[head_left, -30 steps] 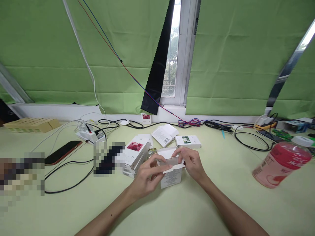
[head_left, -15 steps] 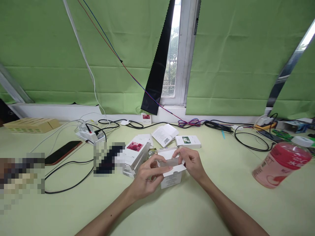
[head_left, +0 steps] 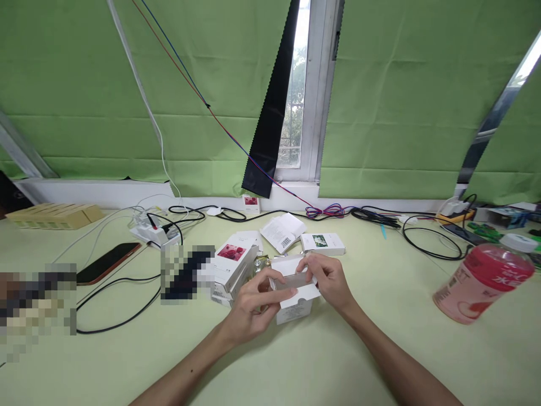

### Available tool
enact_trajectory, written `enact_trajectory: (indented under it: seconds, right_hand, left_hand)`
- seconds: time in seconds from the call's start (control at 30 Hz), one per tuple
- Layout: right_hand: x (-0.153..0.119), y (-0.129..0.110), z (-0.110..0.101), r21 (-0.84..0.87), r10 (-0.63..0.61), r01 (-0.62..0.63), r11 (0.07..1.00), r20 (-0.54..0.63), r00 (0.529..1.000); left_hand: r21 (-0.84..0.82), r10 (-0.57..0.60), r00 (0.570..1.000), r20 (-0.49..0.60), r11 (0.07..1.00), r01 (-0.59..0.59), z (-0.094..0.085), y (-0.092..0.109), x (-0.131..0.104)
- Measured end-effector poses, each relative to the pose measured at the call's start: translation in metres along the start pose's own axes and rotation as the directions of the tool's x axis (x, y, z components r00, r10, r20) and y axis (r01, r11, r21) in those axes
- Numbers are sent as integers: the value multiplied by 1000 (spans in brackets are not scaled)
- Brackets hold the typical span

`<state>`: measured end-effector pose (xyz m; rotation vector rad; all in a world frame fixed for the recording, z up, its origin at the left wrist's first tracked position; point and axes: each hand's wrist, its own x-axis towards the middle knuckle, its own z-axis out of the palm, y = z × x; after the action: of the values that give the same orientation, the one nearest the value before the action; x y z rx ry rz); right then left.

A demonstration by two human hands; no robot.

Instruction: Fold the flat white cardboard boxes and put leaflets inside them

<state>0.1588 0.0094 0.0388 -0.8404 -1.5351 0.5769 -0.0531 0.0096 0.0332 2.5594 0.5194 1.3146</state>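
Observation:
Between my hands stands a small white cardboard box [head_left: 295, 312] with its top open and flaps folded out. My left hand [head_left: 257, 301] grips its left side, the index finger lying along the front flap. At the right rim, my right hand [head_left: 328, 279] pinches the box, its fingertips bent over the opening. What lies inside the box is hard to make out. Just left of it is a stack of white boxes [head_left: 231, 260] with a red flower picture on top. Some small shiny items [head_left: 262, 262] show partly behind my left hand.
Behind the hands lie an opened white carton [head_left: 283, 232] and a white box with a green picture [head_left: 323, 243]. A pink drink bottle [head_left: 484, 282] stands at right. Leftward are a phone [head_left: 109, 262], a power strip [head_left: 154, 234] and loose cables. Yellow blocks [head_left: 54, 216] sit far left.
Hardly anything differs. My left index finger has slid slightly to the right along the front flap; both hands stay on the box.

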Motion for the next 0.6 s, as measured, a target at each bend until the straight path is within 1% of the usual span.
enact_trajectory:
  seconds: [0.27, 0.6]
  right_hand:
    - [0, 1, 0, 8, -18, 18, 1000, 4, 1000]
    - [-1, 2, 0, -21, -30, 31, 999, 19, 999]
  left_hand:
    - [-27, 10, 1000, 0, 1000, -10, 0, 1, 0]
    - [-39, -2, 1000, 12, 999, 3, 0, -1, -1]
